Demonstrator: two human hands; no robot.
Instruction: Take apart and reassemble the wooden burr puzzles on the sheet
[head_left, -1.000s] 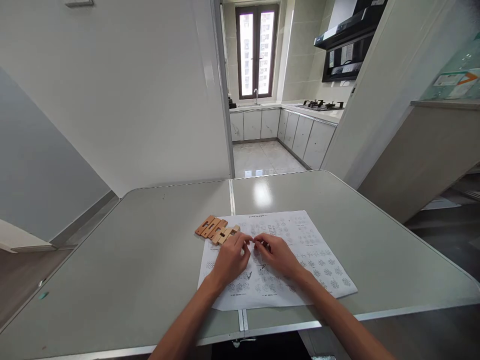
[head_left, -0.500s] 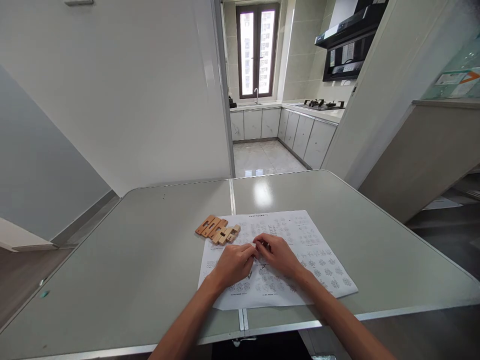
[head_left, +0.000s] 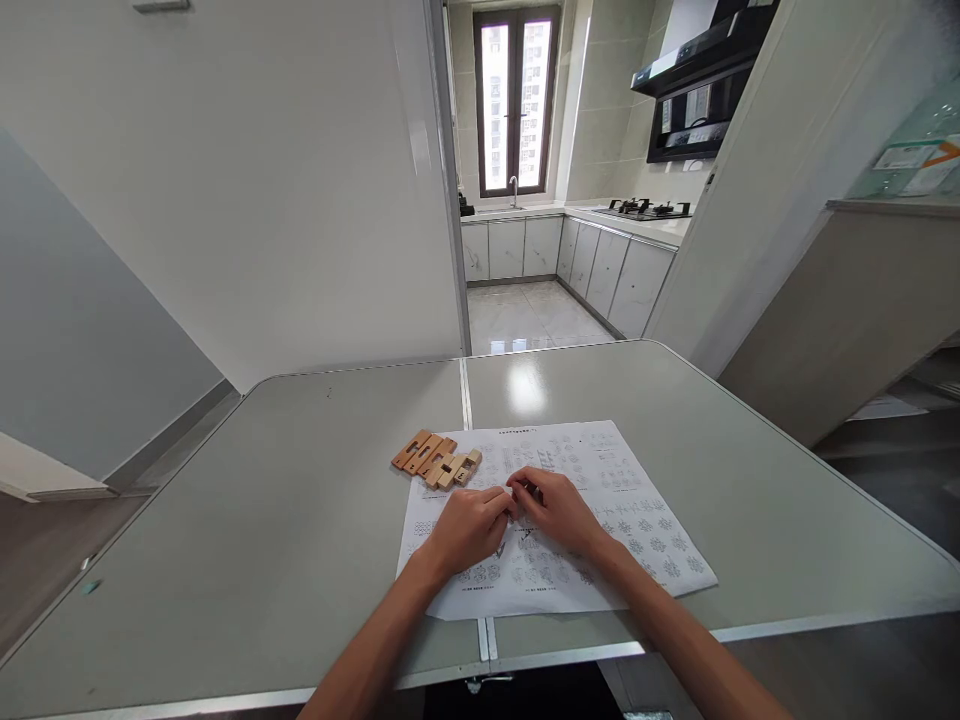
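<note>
1. Left hand: palm down over the paper sheet, fingers curled inward, tips meeting near the sheet's middle. Whether anything was pinched there could not be told; the back of the hand hid the grip.
2. Right hand: came in from the right side, thumb and forefinger drawn together, other fingers bent beneath. Its fingertips lay against or just beside those of the left hand; contact not resolved. Whether it grasped an object could not be told.
3. Paper sheet: lay flat on the table, across the metal seam, slightly askew. Rows of small printed diagrams covered it, with short lines of text; print too small to read.
4. Wooden pieces: lay side by side in a slanting row at the sheet's far left corner, partly on paper, partly on the tabletop. Darker orange-brown ones sat at the left, paler ones at the right. Notches and dark marks were visible on several. The row stood beyond the left hand, apart from it.
5. Small green object: near the table's left edge, well apart from both hands.
6. Background: kitchen beyond the doorway, with a dark-framed window, a tap, white cabinets and a gas hob.
</note>
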